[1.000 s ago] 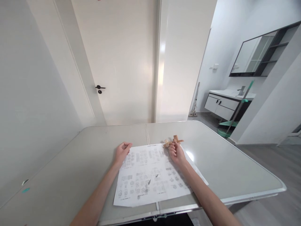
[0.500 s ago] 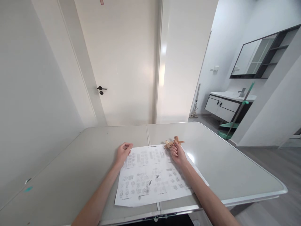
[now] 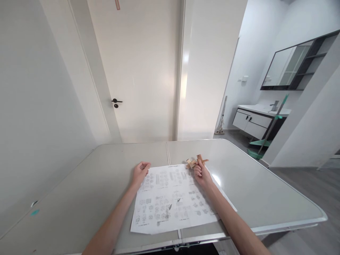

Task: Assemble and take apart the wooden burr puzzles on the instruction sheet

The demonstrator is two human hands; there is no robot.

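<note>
A large white paper sheet [image 3: 164, 198], printed with rows of small grey diagrams, lies on the table in front of me. At its far left corner is my left hand [image 3: 140, 173], fingers curled together with the paper's edge at the fingertips. My right hand [image 3: 202, 174] rests over the far right part of the sheet, closed in a pinch on notched wooden puzzle pieces [image 3: 201, 158]. Just left of these fingers, a lighter wooden piece [image 3: 190, 163] sits at the paper's far edge. Whether the wooden pieces are joined is hidden by the fingers.
The pale folding table [image 3: 87, 187] has a metal rim and a centre seam. Beyond it stands a white door with a black handle [image 3: 116, 102]. To the right are a washbasin cabinet [image 3: 251, 121], a mop [image 3: 223, 115] and a green dustpan [image 3: 255, 153].
The whole view has shifted slightly down and right. Both hands stay in nearly the same places on the sheet, and the wooden pieces have barely turned.
</note>
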